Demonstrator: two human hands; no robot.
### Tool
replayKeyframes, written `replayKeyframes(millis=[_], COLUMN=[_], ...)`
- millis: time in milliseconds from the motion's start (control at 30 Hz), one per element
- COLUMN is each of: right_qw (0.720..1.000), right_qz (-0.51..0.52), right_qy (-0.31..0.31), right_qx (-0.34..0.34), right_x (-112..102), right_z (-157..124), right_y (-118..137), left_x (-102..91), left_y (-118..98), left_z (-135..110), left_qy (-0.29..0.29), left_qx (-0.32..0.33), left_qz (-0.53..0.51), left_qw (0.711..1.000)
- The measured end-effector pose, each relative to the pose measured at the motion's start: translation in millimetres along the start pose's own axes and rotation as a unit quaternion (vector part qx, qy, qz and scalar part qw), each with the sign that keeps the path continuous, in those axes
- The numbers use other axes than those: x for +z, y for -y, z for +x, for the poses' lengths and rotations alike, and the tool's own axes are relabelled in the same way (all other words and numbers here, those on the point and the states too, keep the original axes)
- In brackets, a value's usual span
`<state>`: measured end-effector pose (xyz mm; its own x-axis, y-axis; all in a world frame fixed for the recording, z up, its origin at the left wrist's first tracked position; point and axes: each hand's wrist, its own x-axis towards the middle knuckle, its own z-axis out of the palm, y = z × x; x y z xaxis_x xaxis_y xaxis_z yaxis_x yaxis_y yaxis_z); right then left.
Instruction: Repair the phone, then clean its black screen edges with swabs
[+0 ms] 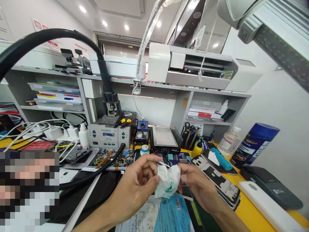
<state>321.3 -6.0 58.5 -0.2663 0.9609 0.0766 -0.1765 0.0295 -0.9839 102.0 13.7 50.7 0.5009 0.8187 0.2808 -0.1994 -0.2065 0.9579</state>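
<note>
- While both hands hang over the yellow workbench (246, 216), a crumpled white tissue (166, 182) with green stains sits between them, in front of the person's chest.
- Thumb and forefinger of the left hand (135, 190) pinch the tissue's left edge, the remaining fingers curled loosely, probably because so thin a thing needs only a light grip.
- Opposite, the right hand (204, 188) grasps the right edge with its fingertips; from where I stand, this two-sided hold seems meant to stop the limp paper sagging.
- Below the hands lies a blue-and-white printed sheet (172, 214), perhaps a shield for the surface, with a cotton swab (189, 198) near the right hand, handy to reach.
- Right of the right hand, stripped phone frames (214, 180) are piled up, likely to save room; beyond them a blue spray can (254, 145) and a clear bottle (228, 145) stand at the side, apparently out of the way.
- Left of the left hand, a dark-screened tablet (106, 185) lies flat, a black hose (111, 161) resting across it.
- Beyond the left hand stands a rework station (106, 137), presumably set back to free working space.
</note>
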Motion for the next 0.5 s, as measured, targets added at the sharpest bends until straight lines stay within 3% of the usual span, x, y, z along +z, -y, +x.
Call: replayKeyframes(millis=[167,300,433,500], right_qw=[0.999,0.998,0.991,0.979], right_qz=[-0.026,-0.054,-0.123,-0.176], right_qy=[0.038,0.014,-0.03,-0.044], right_qx=[0.027,0.042,-0.042,-0.096], right_x=[3.9,5.4,5.8,6.8], right_z=[-1.4,0.6,0.6,-1.8], right_y=[-2.0,-7.9,-7.0,-4.8], left_x=[4.4,5.6,3.0,2.3], left_y=[-1.9,-2.2,-2.8,-2.7], left_z=[-3.2,-2.7,1.2,2.5], left_qy=[0.011,0.021,0.045,0.038], left_qx=[0.007,0.011,-0.054,-0.094], left_qz=[0.052,0.053,-0.039,-0.022], left_qw=[0.999,0.998,0.997,0.995])
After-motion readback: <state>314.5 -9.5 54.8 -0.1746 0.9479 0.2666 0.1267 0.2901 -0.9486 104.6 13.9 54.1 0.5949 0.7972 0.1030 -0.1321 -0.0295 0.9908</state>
